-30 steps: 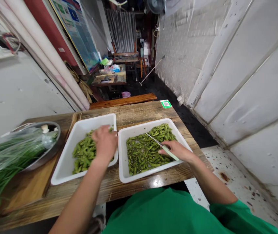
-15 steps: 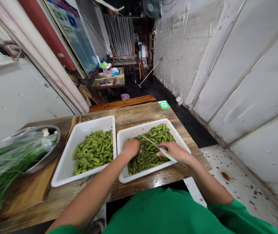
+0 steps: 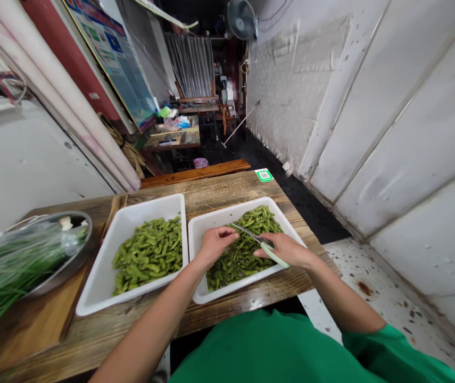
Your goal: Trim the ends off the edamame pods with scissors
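In the head view my right hand (image 3: 285, 249) grips a pair of scissors (image 3: 269, 250) with pale green handles, its blades angled up and left. My left hand (image 3: 216, 243) is at the blade tips, fingers pinched together; what is between them is too small to make out. Both hands are over the right white tub (image 3: 201, 222), where green soybean pods (image 3: 231, 271) lie wet, apparently in water. To the left, a second white tub (image 3: 125, 217) holds more green pods (image 3: 149, 252).
Both tubs stand on a wooden table (image 3: 207, 199). At left, a metal bowl (image 3: 85, 242) with bagged green stalks (image 3: 11, 271) rests on a cutting board (image 3: 47, 330). A QR-code card (image 3: 265, 175) lies at the far corner, and a bench (image 3: 207, 173) stands beyond.
My left hand has risen from among the pods in the right tub to the scissor tips, its fingers now pinched. The scissors stay in my right hand. The view has shifted slightly.
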Demonstrator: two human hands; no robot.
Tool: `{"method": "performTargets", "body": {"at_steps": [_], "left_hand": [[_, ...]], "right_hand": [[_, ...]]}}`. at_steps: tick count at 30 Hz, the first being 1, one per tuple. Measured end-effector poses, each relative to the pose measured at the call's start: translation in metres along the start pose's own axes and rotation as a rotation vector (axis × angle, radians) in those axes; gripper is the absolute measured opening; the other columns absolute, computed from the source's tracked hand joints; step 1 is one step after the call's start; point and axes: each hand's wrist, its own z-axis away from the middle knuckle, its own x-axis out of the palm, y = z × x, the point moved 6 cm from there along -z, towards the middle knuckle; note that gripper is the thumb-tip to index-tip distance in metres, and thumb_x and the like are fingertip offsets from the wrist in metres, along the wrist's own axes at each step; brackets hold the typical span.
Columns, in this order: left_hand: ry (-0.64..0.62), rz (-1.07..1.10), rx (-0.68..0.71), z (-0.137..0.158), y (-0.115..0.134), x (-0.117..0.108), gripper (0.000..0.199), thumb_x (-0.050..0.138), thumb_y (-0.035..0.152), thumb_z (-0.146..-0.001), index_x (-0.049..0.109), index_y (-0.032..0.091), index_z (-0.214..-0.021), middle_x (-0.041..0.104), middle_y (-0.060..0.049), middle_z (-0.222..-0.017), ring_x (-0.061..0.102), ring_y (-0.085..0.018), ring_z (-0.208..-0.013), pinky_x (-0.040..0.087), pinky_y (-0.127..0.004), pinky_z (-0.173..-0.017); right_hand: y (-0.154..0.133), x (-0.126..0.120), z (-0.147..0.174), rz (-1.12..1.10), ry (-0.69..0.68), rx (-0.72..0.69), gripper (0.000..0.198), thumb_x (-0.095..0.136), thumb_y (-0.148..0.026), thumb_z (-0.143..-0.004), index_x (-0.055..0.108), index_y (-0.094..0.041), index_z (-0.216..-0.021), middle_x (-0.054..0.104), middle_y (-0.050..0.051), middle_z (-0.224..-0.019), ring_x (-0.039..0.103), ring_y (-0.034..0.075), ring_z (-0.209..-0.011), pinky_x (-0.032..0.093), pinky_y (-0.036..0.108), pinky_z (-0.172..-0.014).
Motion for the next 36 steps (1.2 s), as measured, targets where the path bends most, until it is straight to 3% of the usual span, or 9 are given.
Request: {"method": "performTargets", "body": {"at_steps": [4,12,22,26,31,33,36], "left_hand": [[0.022,-0.041,0.002,0.003,0.001,-0.001,0.025,0.070,0.034,-0.055,0.070,0.014,-0.070,0.064,-0.003,-0.065,0.053,-0.013,-0.058,0.039,-0.022,-0.056],[-0.027,-0.093,0.042,0.006,0.003,-0.001,0.027,0.065,0.036,-0.061,0.070,0.014,-0.075,0.066,-0.004,-0.070,0.055,-0.014,-0.062,0.040,-0.023,-0.062],[-0.109,-0.084,0.069,0.012,0.005,0.001,0.026,0.062,0.036,-0.065,0.069,0.014,-0.074,0.066,-0.003,-0.069,0.055,-0.014,-0.063,0.040,-0.023,-0.063],[-0.223,0.014,-0.012,0.013,-0.002,0.006,0.024,0.062,0.036,-0.065,0.066,0.012,-0.068,0.062,-0.002,-0.059,0.052,-0.011,-0.056,0.040,-0.023,-0.060],[-0.372,0.112,-0.177,0.018,-0.010,0.011,0.025,0.066,0.033,-0.060,0.066,0.011,-0.073,0.062,-0.004,-0.061,0.052,-0.011,-0.054,0.040,-0.025,-0.061],[-0.348,0.124,-0.229,0.017,-0.014,0.007,0.027,0.069,0.030,-0.058,0.066,0.012,-0.076,0.063,-0.004,-0.062,0.053,-0.011,-0.056,0.040,-0.025,-0.061],[-0.135,0.123,-0.204,0.011,-0.014,-0.006,0.027,0.073,0.026,-0.051,0.065,0.012,-0.073,0.063,-0.003,-0.066,0.054,-0.011,-0.060,0.040,-0.023,-0.063]], "right_hand": [[-0.005,0.001,0.000,-0.007,-0.038,-0.018,0.048,0.050,-0.058,-0.071,0.062,-0.015,-0.089,0.060,0.004,-0.071,0.052,0.016,-0.062,0.035,0.023,-0.056],[-0.011,0.002,0.000,-0.003,-0.048,-0.041,0.052,0.052,-0.057,-0.071,0.057,-0.017,-0.103,0.060,0.003,-0.075,0.051,0.015,-0.063,0.036,0.023,-0.058],[-0.010,0.006,0.001,-0.023,-0.030,-0.033,0.046,0.050,-0.057,-0.071,0.061,-0.016,-0.088,0.051,-0.001,-0.062,0.040,0.010,-0.054,0.030,0.021,-0.050],[-0.008,0.007,0.003,-0.004,-0.045,-0.024,0.044,0.052,-0.057,-0.070,0.062,-0.015,-0.075,0.046,-0.002,-0.057,0.037,0.009,-0.052,0.026,0.020,-0.047],[-0.006,0.007,0.001,0.007,-0.108,-0.046,0.041,0.054,-0.055,-0.069,0.061,-0.014,-0.070,0.045,-0.002,-0.054,0.038,0.009,-0.051,0.025,0.019,-0.046],[-0.004,0.006,-0.001,-0.001,-0.095,-0.056,0.042,0.054,-0.055,-0.070,0.062,-0.014,-0.074,0.047,-0.002,-0.055,0.039,0.009,-0.051,0.026,0.019,-0.047],[-0.001,0.002,-0.003,-0.011,-0.049,-0.050,0.045,0.052,-0.055,-0.071,0.062,-0.014,-0.085,0.054,0.000,-0.062,0.044,0.011,-0.054,0.030,0.020,-0.050]]}}
